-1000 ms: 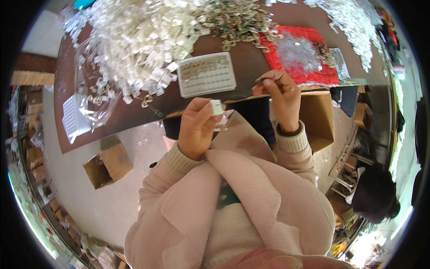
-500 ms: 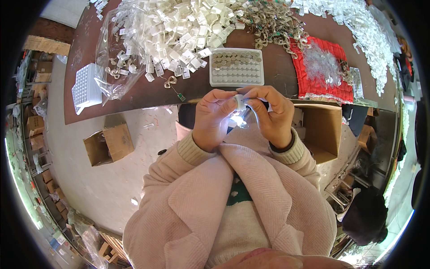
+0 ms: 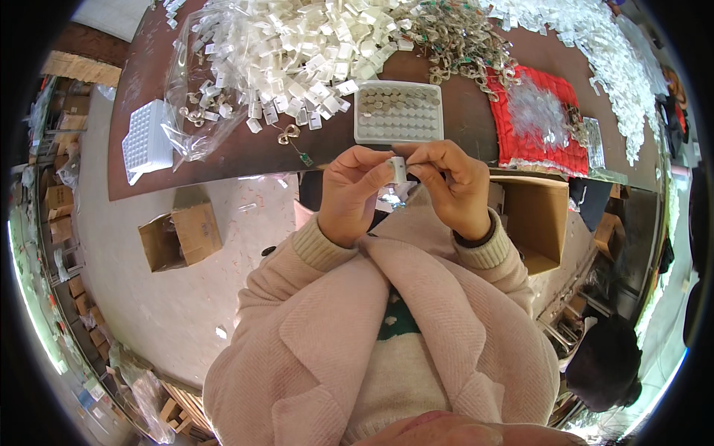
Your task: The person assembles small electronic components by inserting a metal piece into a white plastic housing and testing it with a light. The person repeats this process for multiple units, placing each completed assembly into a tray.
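Observation:
Between my hands, just in front of the table edge, is a small white plastic case (image 3: 399, 169). The thumb and fingers of my left hand (image 3: 351, 195) pinch its left side. My right hand (image 3: 459, 187) is closed too, thumb and forefinger pressed at the case's right edge; whether a smaller part is between them is hidden. Below the case a clear, shiny piece (image 3: 392, 198) catches a faint bluish light. Just beyond my hands lies a white tray (image 3: 398, 138) with round silver button cells (image 3: 398, 99) in its far rows.
White plastic cases (image 3: 297, 56) are heaped at the far left, beside tangled wired parts (image 3: 465, 37). A red cloth (image 3: 513, 134) carries clear bits. Stacked white trays (image 3: 146, 145) stand left. Cardboard boxes (image 3: 197, 234) (image 3: 537, 223) sit below the table edge.
The bright white glow under the case has dimmed to a faint glint. The case is turned so that its flat white side shows. Both hands stay in nearly the same place.

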Available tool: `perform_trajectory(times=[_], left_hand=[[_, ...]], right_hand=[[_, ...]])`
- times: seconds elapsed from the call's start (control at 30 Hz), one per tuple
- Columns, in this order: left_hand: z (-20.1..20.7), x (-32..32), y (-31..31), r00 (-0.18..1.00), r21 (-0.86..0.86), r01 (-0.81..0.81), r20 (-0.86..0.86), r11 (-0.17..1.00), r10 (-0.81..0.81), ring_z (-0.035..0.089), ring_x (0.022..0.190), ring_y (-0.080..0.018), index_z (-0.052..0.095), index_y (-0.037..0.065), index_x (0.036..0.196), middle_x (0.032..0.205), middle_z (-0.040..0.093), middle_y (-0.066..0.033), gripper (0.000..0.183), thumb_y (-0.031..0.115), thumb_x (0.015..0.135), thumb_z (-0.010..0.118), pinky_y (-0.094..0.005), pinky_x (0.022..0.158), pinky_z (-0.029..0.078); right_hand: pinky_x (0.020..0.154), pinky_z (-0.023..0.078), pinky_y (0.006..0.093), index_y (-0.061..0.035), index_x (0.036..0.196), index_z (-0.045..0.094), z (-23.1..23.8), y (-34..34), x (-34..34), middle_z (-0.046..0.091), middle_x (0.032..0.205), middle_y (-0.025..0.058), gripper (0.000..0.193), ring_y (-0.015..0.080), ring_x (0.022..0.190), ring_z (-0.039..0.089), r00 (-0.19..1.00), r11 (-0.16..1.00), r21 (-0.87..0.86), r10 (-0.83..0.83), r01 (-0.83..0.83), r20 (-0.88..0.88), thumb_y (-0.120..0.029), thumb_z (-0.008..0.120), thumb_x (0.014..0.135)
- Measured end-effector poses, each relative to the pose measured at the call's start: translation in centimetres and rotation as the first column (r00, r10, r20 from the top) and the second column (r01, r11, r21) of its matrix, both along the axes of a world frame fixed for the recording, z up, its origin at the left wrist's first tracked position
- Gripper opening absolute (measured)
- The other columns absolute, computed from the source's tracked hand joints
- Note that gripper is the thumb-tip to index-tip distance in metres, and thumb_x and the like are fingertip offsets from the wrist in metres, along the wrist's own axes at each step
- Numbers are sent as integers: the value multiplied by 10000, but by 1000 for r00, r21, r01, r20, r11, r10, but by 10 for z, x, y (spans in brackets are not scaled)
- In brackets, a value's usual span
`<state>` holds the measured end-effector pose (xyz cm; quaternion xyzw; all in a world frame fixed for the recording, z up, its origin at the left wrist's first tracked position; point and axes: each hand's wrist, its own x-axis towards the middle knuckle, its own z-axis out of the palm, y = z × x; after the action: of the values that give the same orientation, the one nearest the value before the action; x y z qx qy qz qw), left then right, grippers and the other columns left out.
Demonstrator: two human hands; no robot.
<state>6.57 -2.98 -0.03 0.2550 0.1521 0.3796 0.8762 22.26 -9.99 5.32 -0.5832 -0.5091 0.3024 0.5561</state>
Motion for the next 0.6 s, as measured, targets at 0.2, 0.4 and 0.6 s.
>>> perform_trajectory(times=[0.2, 0.4, 0.6], left_hand=[[0, -7, 9, 999, 94, 24, -34, 995, -21, 687, 912, -183, 632, -5, 1059, 1037, 702, -133, 103, 19, 959, 630, -301, 800, 575], [24, -52, 34, 997, -119, -57, -65, 991, 49, 655, 770, -213, 572, 38, 1182, 918, 674, -96, 228, 38, 954, 559, -290, 689, 540], [7, -88, 65, 360, 795, 44, -578, 605, 733, 525, 660, -150, 718, 48, 1068, 791, 593, -29, 250, -22, 829, 706, -271, 593, 438]], right_hand=[[790, 555, 276, 10, 948, 676, -6, 7, -3, 744, 1044, 148, 113, 175, 869, 715, 998, 998, 30, 56, -56, 2, 82, 665, 861], [905, 531, 301, 45, 1246, 554, -16, 4, -2, 614, 1287, 219, 285, 203, 984, 699, 951, 995, 100, 51, -21, -304, 13, 597, 966], [767, 535, 252, 54, 1158, 614, -26, 8, -12, 688, 1065, 122, 194, 151, 827, 702, 961, 998, 35, 68, -61, -268, 37, 594, 965]])
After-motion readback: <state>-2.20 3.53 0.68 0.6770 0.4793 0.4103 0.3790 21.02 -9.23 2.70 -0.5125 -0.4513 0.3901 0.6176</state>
